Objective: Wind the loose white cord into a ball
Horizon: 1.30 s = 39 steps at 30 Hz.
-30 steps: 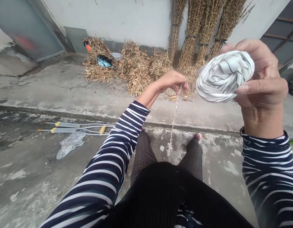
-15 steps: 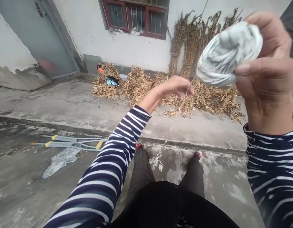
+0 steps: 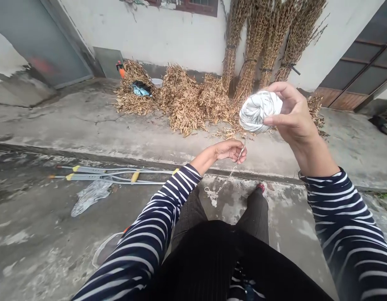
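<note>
My right hand (image 3: 290, 117) is raised and closed around a ball of white cloth strip with thin dark lines (image 3: 258, 111). A thin strand (image 3: 242, 154) runs down from the ball to my left hand (image 3: 228, 149), whose fingers pinch it. Below that hand the loose end (image 3: 214, 194) dangles toward the wet concrete between my feet. Both arms wear navy-and-white striped sleeves.
A pair of crutches (image 3: 112, 174) and a crumpled clear plastic bag (image 3: 90, 195) lie on the ground to the left. Heaps of dry stalks (image 3: 181, 96) sit by the wall, with tied bundles (image 3: 268, 46) leaning upright. A raised concrete step (image 3: 118, 138) crosses ahead.
My right hand with the ball has come down and away from the camera. The left hand dropped lower, still pinching the strand. The view tilted back down.
</note>
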Each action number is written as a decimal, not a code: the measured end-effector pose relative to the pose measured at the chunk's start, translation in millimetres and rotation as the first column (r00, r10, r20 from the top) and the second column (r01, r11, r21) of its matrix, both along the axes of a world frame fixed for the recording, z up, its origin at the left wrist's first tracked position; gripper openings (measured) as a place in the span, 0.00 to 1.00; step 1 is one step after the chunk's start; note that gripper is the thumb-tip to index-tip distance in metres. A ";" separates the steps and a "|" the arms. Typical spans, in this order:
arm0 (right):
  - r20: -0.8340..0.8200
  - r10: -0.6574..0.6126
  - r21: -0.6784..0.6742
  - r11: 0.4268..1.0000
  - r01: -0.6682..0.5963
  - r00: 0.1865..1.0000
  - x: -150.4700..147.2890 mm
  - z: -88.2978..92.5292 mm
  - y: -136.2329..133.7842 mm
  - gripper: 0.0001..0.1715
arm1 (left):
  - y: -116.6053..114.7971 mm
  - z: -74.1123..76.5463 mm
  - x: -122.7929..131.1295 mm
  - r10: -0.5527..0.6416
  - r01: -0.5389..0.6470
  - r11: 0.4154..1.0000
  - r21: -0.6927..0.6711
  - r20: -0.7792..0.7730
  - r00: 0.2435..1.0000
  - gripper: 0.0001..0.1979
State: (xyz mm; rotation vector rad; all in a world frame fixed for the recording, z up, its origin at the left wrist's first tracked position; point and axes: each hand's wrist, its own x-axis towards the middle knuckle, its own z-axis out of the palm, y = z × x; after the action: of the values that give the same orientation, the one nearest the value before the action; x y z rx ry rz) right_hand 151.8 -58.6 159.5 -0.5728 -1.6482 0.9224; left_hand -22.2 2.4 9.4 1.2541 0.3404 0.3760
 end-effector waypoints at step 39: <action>0.098 -0.155 0.305 0.945 0.119 0.983 20.2 12.2 23.9 0.36 | -79.5 -58.3 -13.0 0.296 -0.269 0.954 -0.137 0.260 0.919 0.37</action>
State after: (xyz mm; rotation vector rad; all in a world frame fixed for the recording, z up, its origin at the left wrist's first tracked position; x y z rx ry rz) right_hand 172.0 -34.7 171.7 -0.5346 -1.7903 0.5316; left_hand -35.2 -77.1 -48.9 1.0391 0.2957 0.7675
